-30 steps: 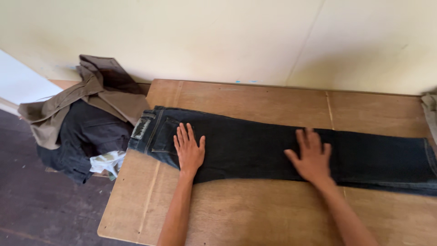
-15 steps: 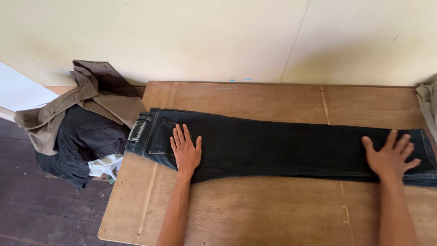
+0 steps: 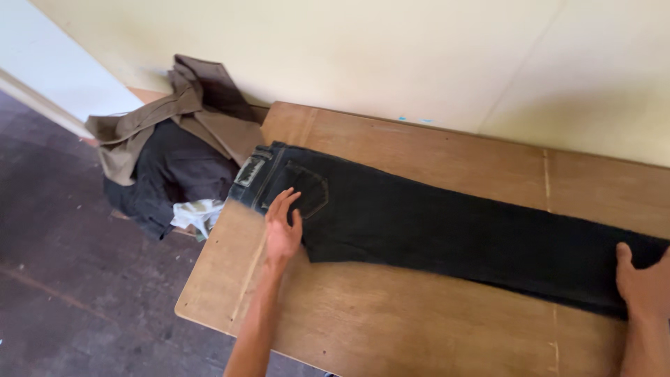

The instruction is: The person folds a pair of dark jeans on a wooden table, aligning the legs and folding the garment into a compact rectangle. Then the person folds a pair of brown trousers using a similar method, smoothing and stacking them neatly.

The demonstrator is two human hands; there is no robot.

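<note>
The dark jeans lie flat and long across the wooden table, folded leg on leg. The waist end with its pocket and small patch is at the left, close to the table's edge. The leg ends reach off toward the right.

The left hand lies open and flat on the jeans near the back pocket, fingers spread a little. It holds nothing; it just presses the cloth down. It sits in the same spot as a moment ago.

The right hand is the one that has moved. One second ago it was pressing on the middle of the legs. Now it is far out at the leg ends, near the right side of the view. It looks open and flat on the cloth, but part of it is cut off, so I cannot tell for sure. The cloth between the two hands looks smooth, so the slide seems to have flattened the legs.

Just off the table's left end lies a pile of clothes, brown and black, with a bit of white cloth. Behind the table is a pale yellow wall. The floor is dark.
</note>
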